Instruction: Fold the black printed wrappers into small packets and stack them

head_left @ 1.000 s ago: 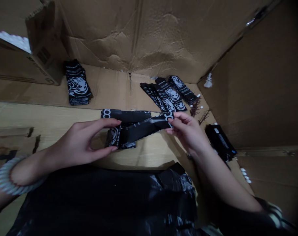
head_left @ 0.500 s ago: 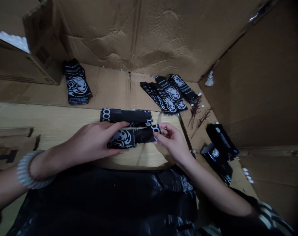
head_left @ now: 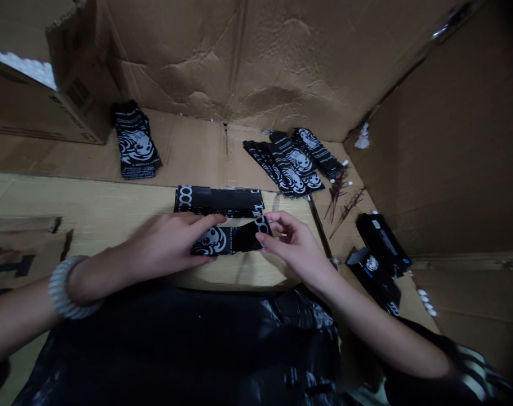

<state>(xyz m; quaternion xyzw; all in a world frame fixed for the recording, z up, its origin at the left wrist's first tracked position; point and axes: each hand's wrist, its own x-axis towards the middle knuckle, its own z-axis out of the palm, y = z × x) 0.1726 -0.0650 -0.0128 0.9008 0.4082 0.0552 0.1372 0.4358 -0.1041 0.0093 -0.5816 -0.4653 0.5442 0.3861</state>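
A black printed sleeve point(head_left: 214, 241) with a white face design lies flat above the wooden table, and my left hand point(head_left: 176, 237) grips its left part between thumb and fingers. My right hand point(head_left: 288, 237) pinches the chain-patterned end of a black strip point(head_left: 250, 235), which is tilted and overlaps the right side of the sleeve. Just behind my hands rests a stack of black strips point(head_left: 218, 200) with a chain pattern at its left end.
Printed black sleeves are piled at the back left point(head_left: 136, 141) and back right point(head_left: 296, 163). Brown twigs point(head_left: 339, 192) and black boxes point(head_left: 381, 242) lie at the right. An open cardboard box point(head_left: 28, 107) stands back left. Black plastic point(head_left: 189, 344) covers the front.
My right hand has drawn slightly left with the strip, whose free end is now more angled. The left hand has shifted a little to the right.
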